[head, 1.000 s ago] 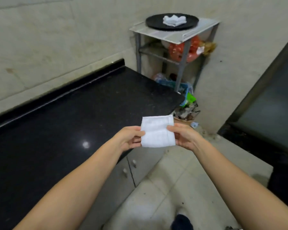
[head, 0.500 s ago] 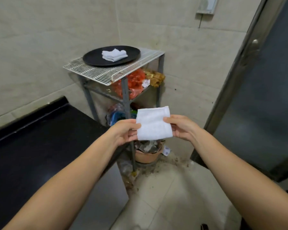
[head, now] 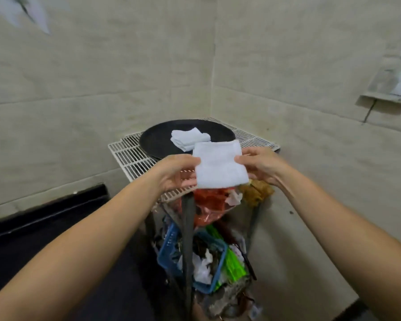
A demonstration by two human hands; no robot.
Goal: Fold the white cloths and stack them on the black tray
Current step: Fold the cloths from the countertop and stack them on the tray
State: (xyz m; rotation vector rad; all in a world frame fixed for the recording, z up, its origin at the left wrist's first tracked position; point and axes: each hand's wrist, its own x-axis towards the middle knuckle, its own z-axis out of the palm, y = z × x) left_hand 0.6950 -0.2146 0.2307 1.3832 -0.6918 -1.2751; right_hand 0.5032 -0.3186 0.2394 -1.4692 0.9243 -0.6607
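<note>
Black stone counter [head: 44, 228] sits low at far left, under the left forearm. Left hand [head: 176, 173] pinches the left edge of a folded white square cloth [head: 219, 166], thumb on top, fingers curled beneath. Cloth is held flat in the air between both hands, above the near edge of a white wire rack shelf [head: 130, 156]. Just beyond the hands, a round black tray [head: 158, 140] rests on that shelf, and a second folded white cloth [head: 189, 138] lies on it, past the held cloth's far edge; the two cloths overlap in view, contact cannot be told. Right hand [head: 258, 165] pinches the cloth's right edge, thumb on top, fingers curled under. Below the hands, an orange plastic bag [head: 208, 207] and a blue plastic basket [head: 171, 249] of clutter fill the lower rack levels. Beige tiled wall [head: 90, 77] behind everything.
</note>
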